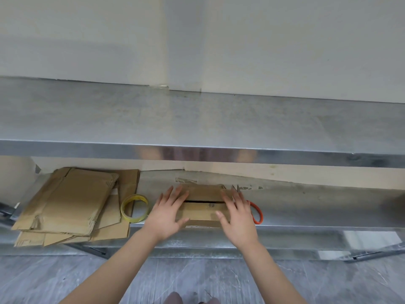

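Note:
A small brown cardboard box [203,207] sits on the lower metal shelf [306,207], its two top flaps folded down with a dark gap between them. My left hand [168,213] lies flat on the box's left side, fingers straight and spread. My right hand [237,218] lies flat on the right side, also with straight fingers. Both hands press on the flaps.
A stack of flattened cardboard boxes [72,205] lies at the left of the shelf, a yellow tape roll [134,208] beside it. Scissors with orange handles [255,212] lie right of the box. The upper metal shelf [197,121] overhangs above. Grey floor below.

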Tool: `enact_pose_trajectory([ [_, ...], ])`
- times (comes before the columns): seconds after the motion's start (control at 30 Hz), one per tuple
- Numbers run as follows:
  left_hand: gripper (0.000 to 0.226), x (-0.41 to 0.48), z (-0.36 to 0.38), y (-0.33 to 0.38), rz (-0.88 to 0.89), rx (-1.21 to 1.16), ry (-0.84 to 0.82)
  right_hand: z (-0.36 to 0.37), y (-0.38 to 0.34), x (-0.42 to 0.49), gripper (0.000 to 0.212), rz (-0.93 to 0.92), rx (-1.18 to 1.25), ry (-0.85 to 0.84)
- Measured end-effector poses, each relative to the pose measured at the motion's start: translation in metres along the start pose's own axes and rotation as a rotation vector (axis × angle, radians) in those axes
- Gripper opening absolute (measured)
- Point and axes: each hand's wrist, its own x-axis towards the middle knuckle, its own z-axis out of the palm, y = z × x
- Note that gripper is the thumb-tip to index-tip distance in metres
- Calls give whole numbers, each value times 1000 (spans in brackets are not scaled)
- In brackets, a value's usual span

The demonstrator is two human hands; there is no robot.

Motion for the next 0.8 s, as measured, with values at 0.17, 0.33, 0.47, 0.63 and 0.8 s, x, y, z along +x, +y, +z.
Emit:
enact_pose_trajectory([
  [0.17,71,-25,-7,-11,-31,136,48,-3,-36,-13,50,-170,-31,18],
  [0.33,70,-71,-10,-52,-145,194,36,21,-90,-13,50,-338,-13,-68],
  [0.47,70,-103,-7,-92,-199,243,-23,58,-134,-19,54,-383,-72,-191],
  [0.63,68,-96,-4,-113,-116,236,-77,100,-164,-12,61,-236,-175,-253],
  [0.8,57,-76,-10,-131,74,244,16,113,-193,6,74,-153,-257,-151],
])
